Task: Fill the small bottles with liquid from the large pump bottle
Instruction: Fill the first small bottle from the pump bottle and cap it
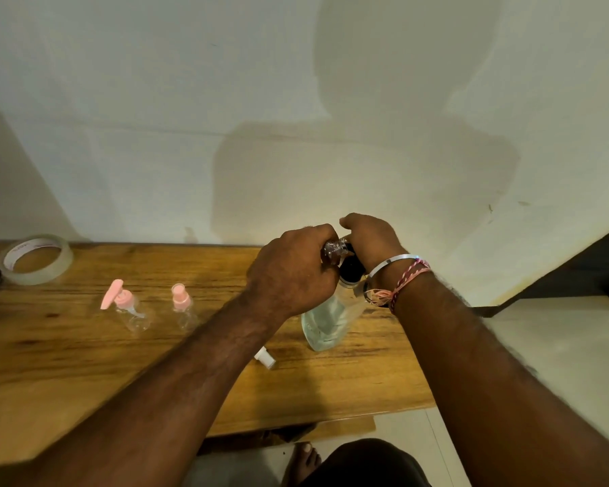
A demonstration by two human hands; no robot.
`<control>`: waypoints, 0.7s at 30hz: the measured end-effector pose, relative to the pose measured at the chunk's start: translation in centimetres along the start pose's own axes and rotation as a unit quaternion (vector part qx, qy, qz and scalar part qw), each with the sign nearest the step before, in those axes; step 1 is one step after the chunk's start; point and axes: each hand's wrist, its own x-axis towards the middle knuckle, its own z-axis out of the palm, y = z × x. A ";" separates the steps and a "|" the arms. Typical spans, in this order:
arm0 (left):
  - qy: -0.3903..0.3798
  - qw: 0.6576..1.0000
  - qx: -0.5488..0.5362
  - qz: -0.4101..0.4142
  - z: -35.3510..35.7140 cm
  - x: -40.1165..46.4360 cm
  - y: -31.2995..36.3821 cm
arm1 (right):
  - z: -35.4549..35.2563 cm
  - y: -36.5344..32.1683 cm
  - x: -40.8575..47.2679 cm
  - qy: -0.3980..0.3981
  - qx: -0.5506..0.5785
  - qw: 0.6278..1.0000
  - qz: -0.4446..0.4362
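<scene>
Your left hand (pixel 292 272) is closed around a small clear bottle (pixel 332 252), holding its neck against the black pump head (pixel 351 267) of the large pump bottle (pixel 326 319). Your right hand (pixel 370 240) sits on top of that pump head, fingers curled over it; how firmly it grips you cannot tell from this angle. The large bottle stands on the wooden worktop (pixel 85 353), clear, with pale liquid inside, just below both hands.

At 9 o'clock from the large bottle, well apart from it, two more small clear bottles stand upright: one with a pink pump top (pixel 118 298) and, to its right, one with a pink spray cap (pixel 180 297). A small white cap (pixel 266 358) lies on the worktop at about 7 o'clock from the large bottle, beside your left forearm. A roll of clear tape (pixel 36 260) rests at the far left edge, near the wall.

Your right wrist carries a silver bangle (pixel 391 263) and a pink and red thread band (pixel 410 279)
</scene>
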 end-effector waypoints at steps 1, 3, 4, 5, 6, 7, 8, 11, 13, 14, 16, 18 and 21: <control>-0.002 1.000 0.004 -0.002 0.0 0.0 0.0 | 0.0 -0.2 0.0 0.008 -0.032 0.999 -0.006; -0.003 1.000 0.006 -0.007 0.0 0.0 -0.1 | 0.0 -0.3 0.5 0.002 -0.098 0.995 -0.020; -0.003 1.000 0.006 -0.009 0.1 0.0 -0.1 | 0.1 -0.4 0.6 0.004 -0.133 0.990 -0.039; -0.003 1.000 0.006 -0.010 0.1 0.0 -0.1 | 0.1 -0.4 0.6 0.002 -0.147 0.988 -0.044; -0.003 1.000 0.006 -0.010 0.1 0.0 0.0 | 0.2 -0.4 0.7 0.001 -0.154 0.987 -0.044; -0.003 1.000 0.006 -0.010 0.0 0.0 0.0 | 0.1 -0.4 0.4 -0.003 -0.131 0.991 -0.027; -0.003 1.000 0.004 -0.009 0.0 0.0 0.0 | 0.0 -0.3 0.5 -0.011 -0.114 0.993 -0.014; 0.002 1.000 -0.012 -0.011 -0.1 0.0 0.2 | -0.1 -0.3 0.4 -0.029 0.019 0.999 0.003; 0.009 1.000 -0.017 -0.010 -0.2 0.1 0.3 | -0.3 -0.5 0.0 -0.025 0.130 0.989 0.058; 0.010 1.000 -0.014 -0.009 -0.3 0.1 0.3 | -0.4 -0.6 -0.1 -0.037 0.173 0.980 0.090; 0.006 1.000 -0.009 -0.009 -0.3 0.1 0.3 | -0.7 -0.8 -0.1 -0.060 0.204 0.969 0.128; 0.002 1.000 -0.008 -0.008 -0.4 0.1 0.4 | -0.9 -0.9 0.1 -0.068 0.214 0.965 0.136; 0.002 1.000 -0.007 -0.010 -0.4 0.1 0.4 | -1.0 -1.3 0.2 -0.062 0.219 0.965 0.132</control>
